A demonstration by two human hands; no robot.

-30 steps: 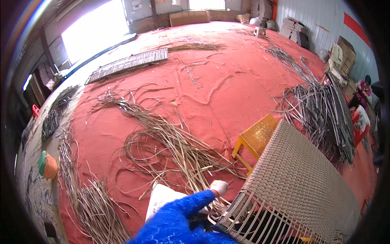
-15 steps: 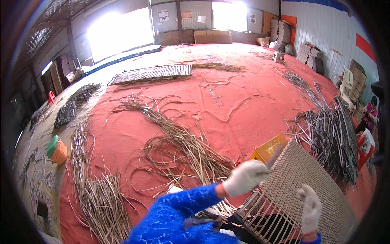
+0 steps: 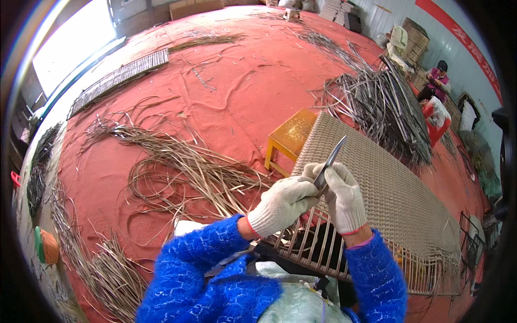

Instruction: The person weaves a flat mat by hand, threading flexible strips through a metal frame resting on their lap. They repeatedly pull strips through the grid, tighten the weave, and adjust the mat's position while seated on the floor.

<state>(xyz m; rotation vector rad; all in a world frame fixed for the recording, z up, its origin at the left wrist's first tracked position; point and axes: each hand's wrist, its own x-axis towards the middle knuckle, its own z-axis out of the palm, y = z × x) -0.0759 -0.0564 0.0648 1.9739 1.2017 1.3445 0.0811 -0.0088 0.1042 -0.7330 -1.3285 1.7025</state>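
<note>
In white knit gloves, my two hands meet above the near edge of a woven panel. A pointed, slightly curved dark metal blade (image 3: 335,154) rises from between them, its tip up and to the right. My left hand (image 3: 283,204) is closed around its lower end, which the gloves partly hide. Pinched fingers of my right hand (image 3: 344,202) press against the blade's lower part. Beneath lies the grey-brown woven panel (image 3: 377,188), its weave dense across the middle. Bare slats (image 3: 307,242) show along its near end, close to my body.
A yellow stool (image 3: 291,134) stands at the panel's far left corner. Loose brown strips (image 3: 199,172) spread over the red floor covering (image 3: 242,97). Grey strips (image 3: 377,107) are heaped beyond the panel. At the far right sits another person (image 3: 437,83) near a red chair (image 3: 437,126).
My view has swung to the right and down. My right hand has come in from apart and open to meet my left at the blade, which my left hand held before.
</note>
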